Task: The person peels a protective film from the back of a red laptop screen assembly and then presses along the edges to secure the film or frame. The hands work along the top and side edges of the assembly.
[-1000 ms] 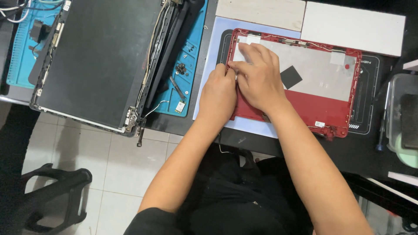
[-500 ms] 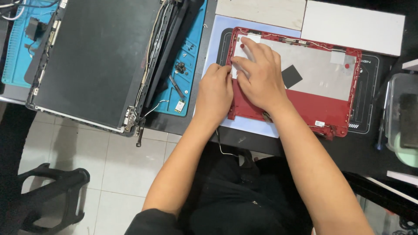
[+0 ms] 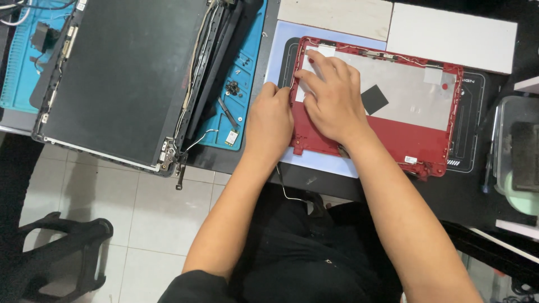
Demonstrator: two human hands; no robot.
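Head view: since the earlier frame the right hand (image 3: 331,98) has slid slightly left, fingers spread flat on the red laptop lid (image 3: 415,137) right of centre. Left hand (image 3: 270,120), fingers curled, grips the lid's left edge. Dark laptop panel (image 3: 120,78) lies far left.

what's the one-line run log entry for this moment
left hand: grips left edge of red laptop lid | right hand: flat on lid's silver foil panel | lid: on mat

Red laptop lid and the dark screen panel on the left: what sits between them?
Head view: between the red laptop lid and the dark screen panel lie the teal work mat with loose screws and a small card, plus the left hand.
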